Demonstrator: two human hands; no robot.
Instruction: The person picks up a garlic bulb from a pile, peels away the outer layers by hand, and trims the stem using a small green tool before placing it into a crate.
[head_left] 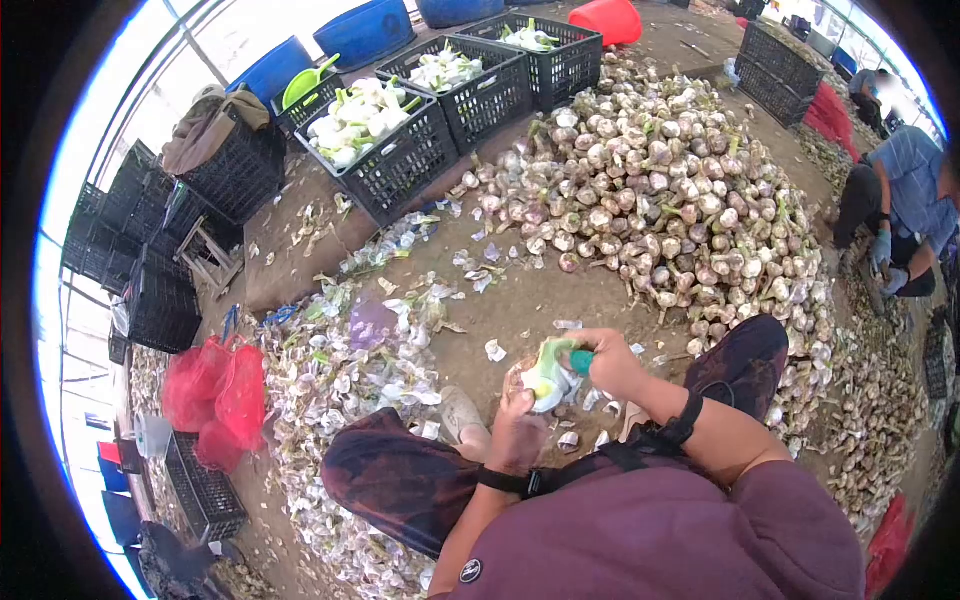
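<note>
My left hand point(518, 425), partly smeared by motion, is closed around a pale garlic bulb point(546, 388) with a light green stem bending over its top. My right hand point(615, 365) grips a small tool with a green handle point(581, 362), held right against the stem; its working end is hidden. Both hands are close together above my lap, between my bent knees. Peeled skins point(568, 440) lie on the ground below them. Beyond my right knee rises a large heap of unpeeled garlic point(670, 190).
Black crates point(395, 165) of trimmed white garlic stand ahead, one with a green scoop point(308, 82). Garlic skins point(350, 450) cover the ground at left, beside red net bags point(215, 395) and a black crate point(203, 490). A gloved co-worker point(905, 200) crouches at right.
</note>
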